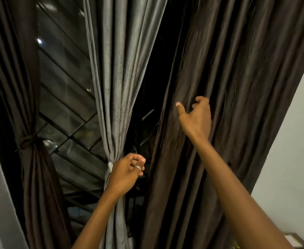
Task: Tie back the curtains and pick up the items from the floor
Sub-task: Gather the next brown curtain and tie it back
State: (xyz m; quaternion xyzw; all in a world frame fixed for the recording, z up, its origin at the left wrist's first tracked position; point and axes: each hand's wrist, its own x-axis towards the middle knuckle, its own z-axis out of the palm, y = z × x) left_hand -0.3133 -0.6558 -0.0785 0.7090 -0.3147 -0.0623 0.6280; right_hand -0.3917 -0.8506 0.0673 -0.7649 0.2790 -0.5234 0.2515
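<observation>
Now, hands [125,170] clutch grey curtain [115,87], brown curtain [246,69]

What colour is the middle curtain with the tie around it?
Plain silvery grey. The middle curtain shows best in the head view.

Your view is dim: warm, weak indoor light on camera-facing side of forearms. Window glass [64,97] black, with small white glare spot upper left and faint reflections across panes. Right brown curtain [237,69] folds sink into deep shadow; grey curtain [118,69] catches most light. Your right hand [196,115] slightly motion-blurred, left hand [127,169] sharper. Wide-angle bend leans verticals outward toward edges. Wall [300,141] pale, evenly lit. Overall detail soft.
</observation>
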